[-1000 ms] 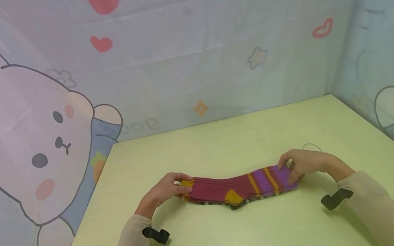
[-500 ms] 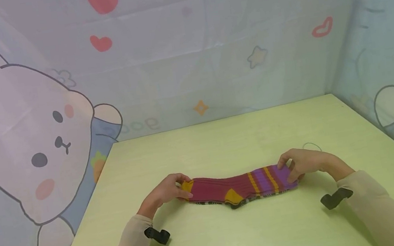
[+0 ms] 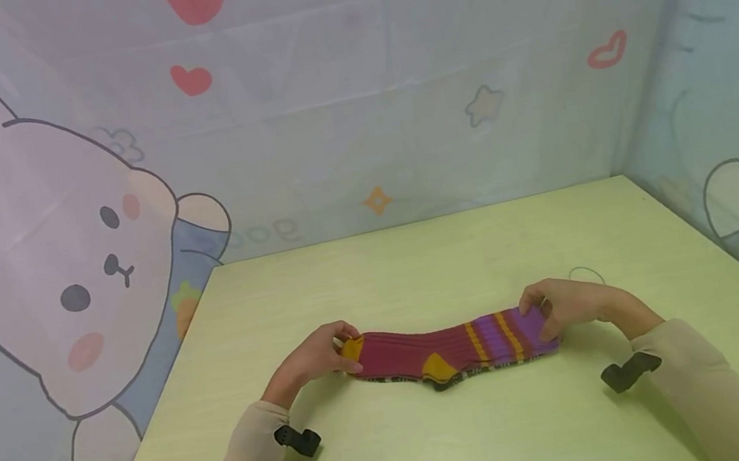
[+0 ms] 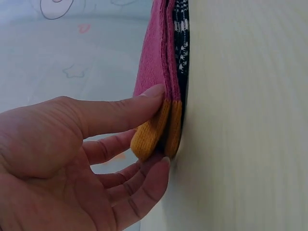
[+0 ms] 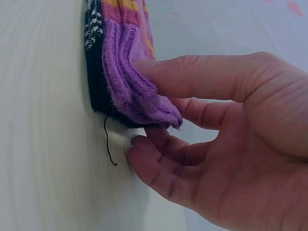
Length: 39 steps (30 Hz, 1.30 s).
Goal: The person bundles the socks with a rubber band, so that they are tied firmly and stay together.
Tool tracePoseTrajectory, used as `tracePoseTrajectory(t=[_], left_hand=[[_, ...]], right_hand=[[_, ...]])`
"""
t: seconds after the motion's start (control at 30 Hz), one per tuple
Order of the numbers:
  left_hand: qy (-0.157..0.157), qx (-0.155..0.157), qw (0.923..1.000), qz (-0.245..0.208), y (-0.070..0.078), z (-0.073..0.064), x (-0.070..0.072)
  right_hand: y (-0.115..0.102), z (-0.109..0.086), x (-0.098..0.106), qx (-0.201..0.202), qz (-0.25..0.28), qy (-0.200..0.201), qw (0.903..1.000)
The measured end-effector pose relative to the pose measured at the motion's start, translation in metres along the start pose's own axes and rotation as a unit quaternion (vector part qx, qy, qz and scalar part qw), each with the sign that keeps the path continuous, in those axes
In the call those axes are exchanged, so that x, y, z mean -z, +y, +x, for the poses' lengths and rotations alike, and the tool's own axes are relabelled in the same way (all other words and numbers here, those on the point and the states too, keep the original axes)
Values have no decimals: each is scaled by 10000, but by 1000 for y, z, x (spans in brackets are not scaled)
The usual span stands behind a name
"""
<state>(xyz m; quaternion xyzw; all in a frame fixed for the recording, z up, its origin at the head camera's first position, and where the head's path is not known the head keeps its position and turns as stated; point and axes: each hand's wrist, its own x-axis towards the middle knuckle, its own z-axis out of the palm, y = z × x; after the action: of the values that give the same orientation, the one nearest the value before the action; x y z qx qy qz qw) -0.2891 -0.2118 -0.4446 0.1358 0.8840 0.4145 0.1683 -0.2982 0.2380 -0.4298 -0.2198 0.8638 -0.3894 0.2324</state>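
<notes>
Maroon-and-purple socks (image 3: pixel 393 353), stacked over dark patterned socks (image 4: pixel 182 43), lie on the desk (image 3: pixel 418 278), long axis side-to-side between the hands: left grip (image 3: pixel 319 352) pinching the yellow toe end, right grip (image 3: pixel 571 301) pinching the purple cuff end.

Dark sock (image 5: pixel 95 77) mostly hidden underneath

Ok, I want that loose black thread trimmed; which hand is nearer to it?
Right: the right hand holds the purple cuff, close beside the black thread. The left hand holds the yellow toe at the other end.
</notes>
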Motion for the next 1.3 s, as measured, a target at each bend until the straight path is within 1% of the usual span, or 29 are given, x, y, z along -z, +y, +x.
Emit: tracePoseTrajectory(t=[0.1,0.33,0.43,0.63,0.9,1.03,1.2,1.3], left_hand=[[25,-6,10000,53,1,0,-1],[141,-132,9988,444,5,-1,-1],[156,-121,9984,536,7,-2,-1],[133,-11,9987,502,8,-1,-2],[61,-44,9990,438,9,-2,-2],[38,-14,9989,460,10,-2,-2],[38,-15,9980,623,18,-2,-1],[79,-172,9961,866,26,-1,-2]], right_hand=[[1,0,-1,70,-96,30,9999],[2,1,0,174,-171,75,9997],[2,2,0,187,-196,86,9996],[1,1,0,220,-171,109,9996],[5,1,-1,338,58,90,9994],[9,2,0,391,11,112,9992],[12,4,0,476,-10,94,9988],[13,5,0,460,52,113,9989]])
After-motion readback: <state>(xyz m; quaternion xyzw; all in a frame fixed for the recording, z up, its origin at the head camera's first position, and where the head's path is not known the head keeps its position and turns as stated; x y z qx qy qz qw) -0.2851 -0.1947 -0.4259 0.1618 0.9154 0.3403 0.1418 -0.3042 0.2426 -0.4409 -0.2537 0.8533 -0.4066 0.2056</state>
